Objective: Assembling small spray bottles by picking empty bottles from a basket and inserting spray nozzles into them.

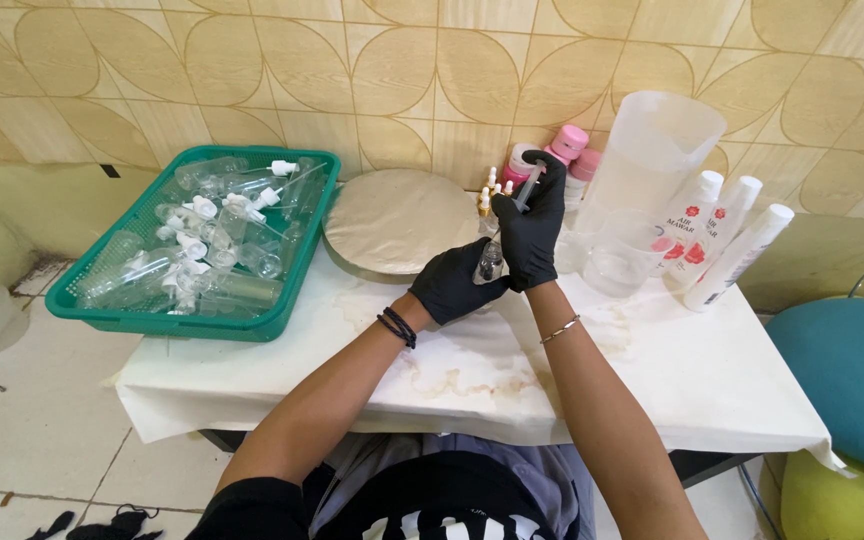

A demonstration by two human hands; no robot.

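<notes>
- Spray bottles (214, 262), clear and empty-looking, fill the green basket (102, 318) at the left of the frame; their white pump heads lie loose among them, so most of the batch appears unfilled and uncapped.
- Large clear jug (657, 150) and smaller clear beaker (624, 258) stand right of centre, beside three white bottles (727, 245) with red flower labels; the liquid level in either cannot be read.
- One small clear bottle (490, 262) is in hand at centre frame, above the stained white table cover (472, 375). Judged: filling is under way on this single bottle, with the basket lot left to do.
- Left hand (457, 285), black-gloved, has its fingers curled shut around the small clear bottle's body, holding it upright.
- Right hand (534, 225), black-gloved, is clamped on a syringe (527, 188); the thumb sits on the plunger top.
- Syringe tip points down into the bottle mouth, just above the left fingers; contact cannot be told.
</notes>
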